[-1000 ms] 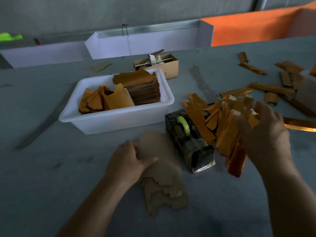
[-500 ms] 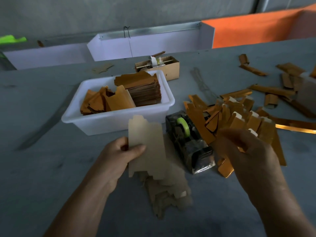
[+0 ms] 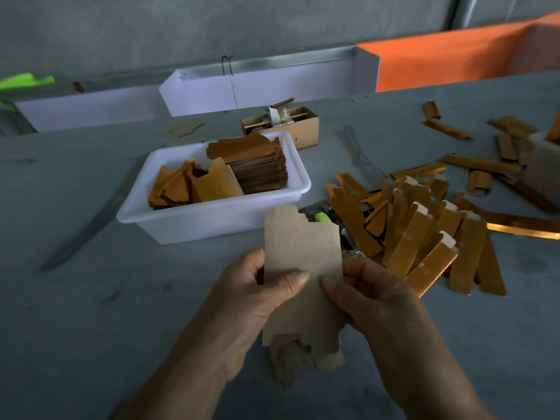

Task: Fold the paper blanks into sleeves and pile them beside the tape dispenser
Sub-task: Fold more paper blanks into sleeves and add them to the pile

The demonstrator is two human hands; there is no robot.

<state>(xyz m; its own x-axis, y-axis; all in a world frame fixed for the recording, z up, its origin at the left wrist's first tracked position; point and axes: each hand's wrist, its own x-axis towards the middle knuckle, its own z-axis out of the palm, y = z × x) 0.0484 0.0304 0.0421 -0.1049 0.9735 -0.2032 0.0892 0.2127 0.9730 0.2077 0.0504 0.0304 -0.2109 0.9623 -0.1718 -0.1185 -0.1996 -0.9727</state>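
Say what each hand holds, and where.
Both hold one paper blank: left hand pinches its left side, right hand its right side.

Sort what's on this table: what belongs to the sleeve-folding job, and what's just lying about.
Job: paper blank gripped by left hand and right hand; stack of blanks beneath; tape dispenser; pile of gold sleeves; white tub of blanks.

Lying about: cardboard box; white trough.
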